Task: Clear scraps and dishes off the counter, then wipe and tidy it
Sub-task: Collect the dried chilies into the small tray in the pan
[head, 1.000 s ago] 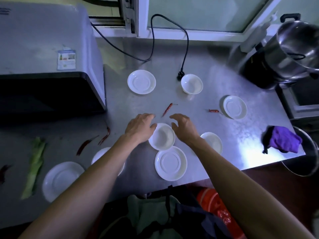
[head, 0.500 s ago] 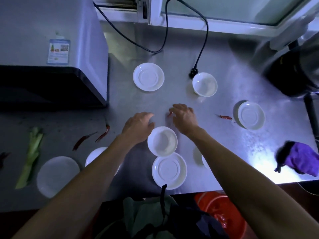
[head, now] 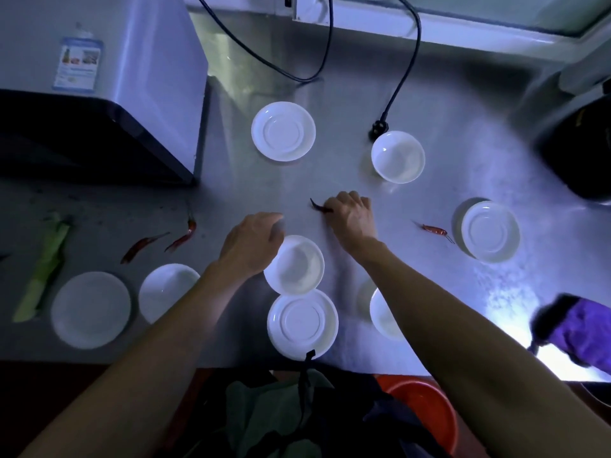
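- Head view, frame centre: the right hand (head: 350, 217) has moved up past the small white bowl (head: 294, 264) since a second ago and now pinches a dried red chili (head: 320, 207) against the steel counter (head: 446, 133), fingers curled.
- Just left of it, the left hand (head: 253, 242) stays loosely curled at the bowl's rim; whether it grips cannot be told.
- Scrap-clearing looks begun: another chili (head: 434, 229) lies centre right, two more (head: 158, 241) centre left, saucers all around, a purple cloth (head: 585, 328) lower right.

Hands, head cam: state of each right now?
Left hand: open, fingers resting at the rim of a small white bowl.
Right hand: pinching a dried red chili on the counter.
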Action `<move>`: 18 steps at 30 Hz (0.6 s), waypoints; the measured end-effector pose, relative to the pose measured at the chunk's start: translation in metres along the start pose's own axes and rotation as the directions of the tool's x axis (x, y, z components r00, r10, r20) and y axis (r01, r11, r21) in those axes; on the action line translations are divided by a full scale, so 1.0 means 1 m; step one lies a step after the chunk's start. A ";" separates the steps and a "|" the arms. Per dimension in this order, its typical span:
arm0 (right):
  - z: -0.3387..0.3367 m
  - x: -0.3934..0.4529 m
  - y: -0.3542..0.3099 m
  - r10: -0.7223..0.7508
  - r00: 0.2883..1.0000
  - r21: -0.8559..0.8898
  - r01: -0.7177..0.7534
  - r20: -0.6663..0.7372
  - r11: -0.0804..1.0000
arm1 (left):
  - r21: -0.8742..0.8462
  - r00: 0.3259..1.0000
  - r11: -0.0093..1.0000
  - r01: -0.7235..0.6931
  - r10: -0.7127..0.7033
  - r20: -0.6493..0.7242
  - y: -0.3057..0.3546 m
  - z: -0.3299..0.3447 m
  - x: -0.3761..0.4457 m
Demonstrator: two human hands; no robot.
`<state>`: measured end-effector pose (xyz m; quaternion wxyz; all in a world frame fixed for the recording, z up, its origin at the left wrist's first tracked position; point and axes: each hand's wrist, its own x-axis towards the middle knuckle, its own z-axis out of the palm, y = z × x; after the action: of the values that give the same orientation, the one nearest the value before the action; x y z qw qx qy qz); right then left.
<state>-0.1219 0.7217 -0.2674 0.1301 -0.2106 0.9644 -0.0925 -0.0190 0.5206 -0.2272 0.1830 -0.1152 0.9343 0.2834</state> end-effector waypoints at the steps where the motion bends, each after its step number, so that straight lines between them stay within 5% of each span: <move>1: 0.000 0.000 -0.001 0.011 1.000 0.023 -0.011 -0.003 1.000 | 0.003 1.000 1.000 0.008 -0.008 -0.006 -0.001 0.000 -0.002; 18: -0.021 0.014 -0.132 -0.096 0.991 0.406 0.127 -0.097 0.905 | -0.049 0.955 0.983 0.176 -0.183 -0.235 -0.074 -0.038 -0.032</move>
<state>-0.0900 0.6007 -0.2198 0.1298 -0.2296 0.9139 -0.3085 0.0230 0.4426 -0.2205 0.0929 -0.2352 0.9311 0.2627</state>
